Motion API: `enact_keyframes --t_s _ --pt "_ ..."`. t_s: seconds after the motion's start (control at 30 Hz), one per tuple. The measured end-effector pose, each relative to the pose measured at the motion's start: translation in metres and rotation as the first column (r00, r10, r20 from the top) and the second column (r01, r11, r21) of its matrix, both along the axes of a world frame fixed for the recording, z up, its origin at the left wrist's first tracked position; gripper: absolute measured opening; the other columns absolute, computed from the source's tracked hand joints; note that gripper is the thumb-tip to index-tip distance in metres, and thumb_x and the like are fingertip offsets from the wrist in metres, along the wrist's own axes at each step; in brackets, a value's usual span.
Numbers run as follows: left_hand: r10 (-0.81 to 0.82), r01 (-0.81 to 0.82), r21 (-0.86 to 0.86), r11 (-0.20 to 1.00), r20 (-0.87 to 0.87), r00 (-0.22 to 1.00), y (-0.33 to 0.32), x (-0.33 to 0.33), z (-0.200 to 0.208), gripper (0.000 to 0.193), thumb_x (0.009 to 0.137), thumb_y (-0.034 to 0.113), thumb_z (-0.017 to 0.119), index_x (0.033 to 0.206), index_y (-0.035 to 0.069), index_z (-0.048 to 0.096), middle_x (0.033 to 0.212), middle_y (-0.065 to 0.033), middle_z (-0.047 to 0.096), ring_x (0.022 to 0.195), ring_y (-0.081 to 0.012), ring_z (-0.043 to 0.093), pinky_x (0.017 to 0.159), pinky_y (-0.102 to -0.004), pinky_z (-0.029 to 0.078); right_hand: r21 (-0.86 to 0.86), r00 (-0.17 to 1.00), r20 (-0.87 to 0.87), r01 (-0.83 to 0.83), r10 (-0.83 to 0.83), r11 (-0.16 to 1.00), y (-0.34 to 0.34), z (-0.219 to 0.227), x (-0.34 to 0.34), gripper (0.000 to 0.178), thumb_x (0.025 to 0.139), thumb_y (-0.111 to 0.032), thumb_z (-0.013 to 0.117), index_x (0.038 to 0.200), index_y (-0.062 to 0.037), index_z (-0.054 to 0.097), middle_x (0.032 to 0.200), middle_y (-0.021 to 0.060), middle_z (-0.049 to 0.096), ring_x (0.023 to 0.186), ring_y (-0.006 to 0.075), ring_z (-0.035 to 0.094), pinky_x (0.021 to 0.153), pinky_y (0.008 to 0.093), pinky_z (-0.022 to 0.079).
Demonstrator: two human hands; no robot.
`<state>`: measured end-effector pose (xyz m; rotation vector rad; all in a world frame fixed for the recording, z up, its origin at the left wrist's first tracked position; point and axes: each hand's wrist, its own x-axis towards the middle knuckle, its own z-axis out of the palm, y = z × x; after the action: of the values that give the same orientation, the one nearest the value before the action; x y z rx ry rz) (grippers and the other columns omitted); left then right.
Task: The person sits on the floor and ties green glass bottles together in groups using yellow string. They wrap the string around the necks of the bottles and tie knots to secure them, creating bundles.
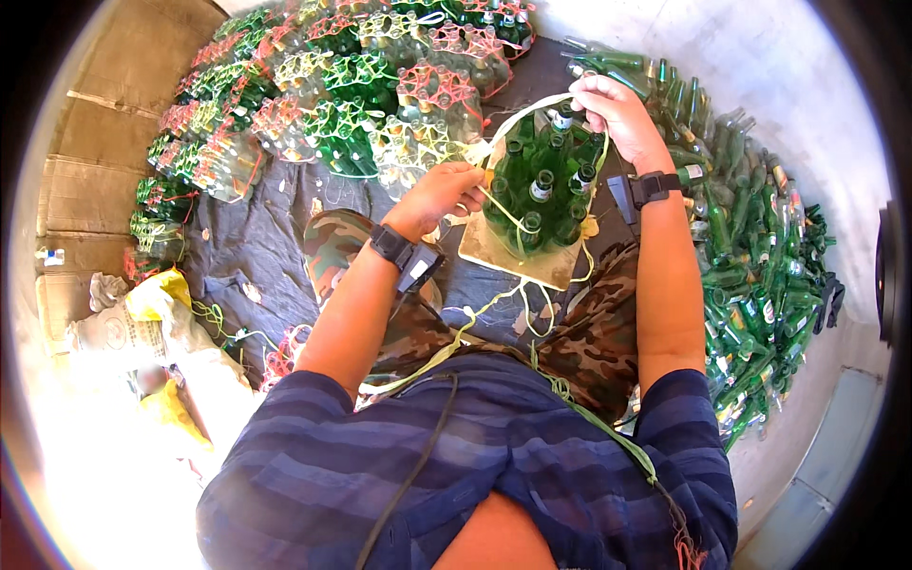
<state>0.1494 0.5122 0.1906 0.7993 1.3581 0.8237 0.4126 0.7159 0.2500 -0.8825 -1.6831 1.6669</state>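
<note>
Nearest the worker's lap, a long pale green plastic cord trails slack between the knees of their camouflage cloth trousers. Just past that is a flat tan board, one corner pointing back at the worker, with a tight cluster of upright green glass bottles on it, bare board showing along the near edge. Left hand is at the cluster's left side, fingertips pinched, as far as I can tell, on a pale yellow plastic strap. Right hand is at the far side, thumb and fingers clamped on that strap too.

My read: they're on the wrapping step, loop round the bottles but not snug. Next move probably calls for evening out the loop and cinching it without tipping any outer bottles.

Off right there's a loose heap of green glass bottles; farther back, red-and-yellow-strapped bottle bundles, ngl loads of them.
</note>
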Motion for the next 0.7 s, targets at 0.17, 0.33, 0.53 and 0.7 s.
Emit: enact_keyframes --t_s 0.17,0.33,0.53,0.7 --pt "0.042 -0.033 0.09 0.995 -0.1 0.994 0.012 0.008 -0.014 0.03 0.104 0.037 0.057 0.097 0.009 0.068 0.087 0.0012 0.066 0.078 -0.0077 0.061 0.07 -0.0237 0.048 0.266 0.964 0.196 0.123 -0.179 0.956 0.01 -0.019 -0.013 0.02 0.096 -0.013 0.067 0.113 -0.0039 0.07 0.091 -0.0007 0.069 0.071 0.0041 0.052 0.061 0.0212 0.041" --pt "0.126 -0.088 0.238 0.967 -0.149 0.981 0.022 0.015 -0.029 0.028 0.103 0.03 0.058 0.094 0.006 0.07 0.087 0.0022 0.065 0.075 -0.0082 0.054 0.068 -0.0246 0.044 0.47 0.953 0.132 0.181 -0.272 0.864 0.019 -0.034 -0.024 0.023 0.089 -0.012 0.069 0.11 -0.0033 0.072 0.088 0.0084 0.073 0.074 0.0155 0.064 0.071 0.0304 0.052" --pt "0.198 -0.147 0.255 0.956 -0.188 0.962 0.025 0.023 -0.026 0.031 0.104 0.028 0.058 0.089 0.003 0.07 0.079 0.001 0.063 0.07 -0.0087 0.052 0.065 -0.0263 0.042 0.409 0.959 0.142 0.169 -0.245 0.897 0.024 -0.033 -0.032 0.012 0.086 -0.008 0.071 0.094 -0.0018 0.064 0.079 0.0048 0.068 0.073 0.0146 0.063 0.068 0.0307 0.051" --pt "0.215 -0.144 0.276 0.95 -0.248 0.945 0.033 0.029 -0.031 0.034 0.105 0.029 0.058 0.086 0.002 0.068 0.076 0.0007 0.062 0.068 -0.0091 0.05 0.062 -0.028 0.041 -0.015 0.97 0.243 -0.009 0.012 1.0 0.011 -0.008 -0.028 0.009 0.092 -0.014 0.069 0.095 -0.0067 0.064 0.083 0.0003 0.067 0.066 0.0052 0.051 0.055 0.0226 0.038"
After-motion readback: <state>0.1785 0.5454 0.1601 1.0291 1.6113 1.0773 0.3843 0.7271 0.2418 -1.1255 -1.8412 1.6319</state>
